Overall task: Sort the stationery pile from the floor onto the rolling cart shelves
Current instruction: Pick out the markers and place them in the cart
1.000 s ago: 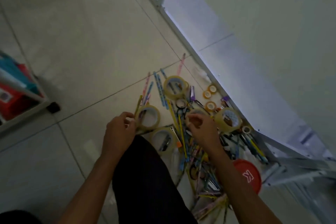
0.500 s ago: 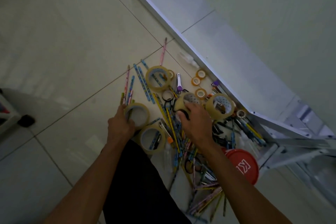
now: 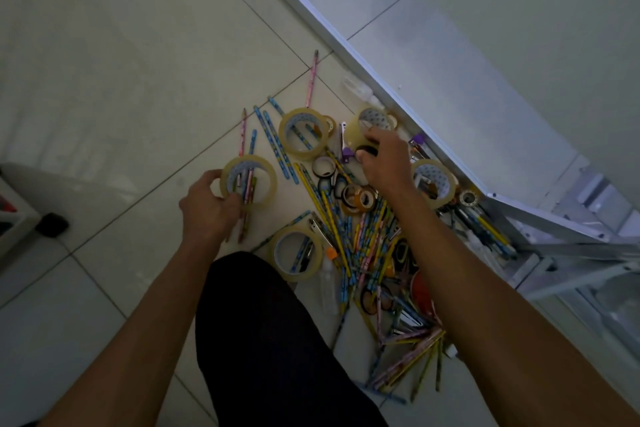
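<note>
Left hand (image 3: 207, 206) at frame centre-left, fingers curled round a clear tape roll (image 3: 248, 183) with a few pencils (image 3: 246, 199) held against it. Right hand (image 3: 384, 159) right of centre, fingertips pinching a second tape roll (image 3: 360, 130) above the stationery pile (image 3: 353, 236) on the floor (image 3: 121, 62); cart (image 3: 14, 218) corner at left edge, contents unclear

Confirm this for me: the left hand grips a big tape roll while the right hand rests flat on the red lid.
Not quite. In the head view the left hand does grip a big tape roll, but the right hand is on another tape roll at the far side of the pile, not the red lid.
</note>
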